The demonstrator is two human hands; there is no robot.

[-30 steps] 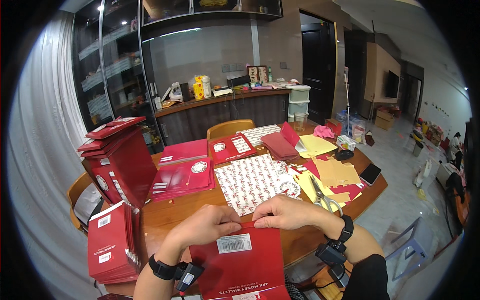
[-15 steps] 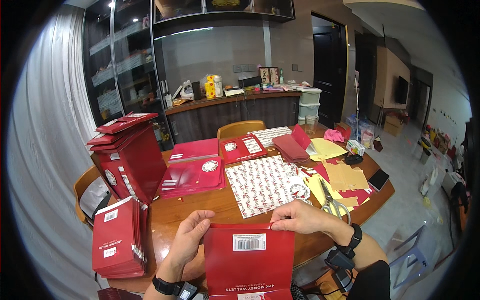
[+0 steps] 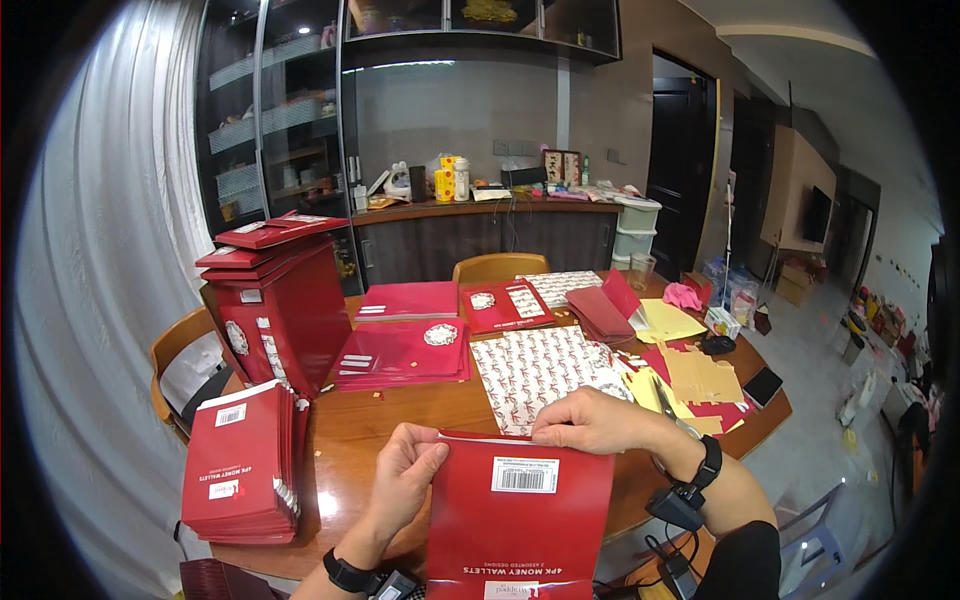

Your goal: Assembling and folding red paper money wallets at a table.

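We hold a red printed card folder [image 3: 515,530] upright-facing at the table's near edge, its lower end running out of view. Our left hand [image 3: 402,478] pinches its upper left corner; our right hand [image 3: 588,420] grips its top edge toward the right. Just beyond that edge lies the patterned sheet [image 3: 520,375]. Left of our left hand, brown tabletop [image 3: 345,465] shows as far as the stack of red folders [image 3: 235,475]. Past our right hand, scissors [image 3: 662,398] lie partly hidden, and a phone [image 3: 763,387] sits near the table's right edge.
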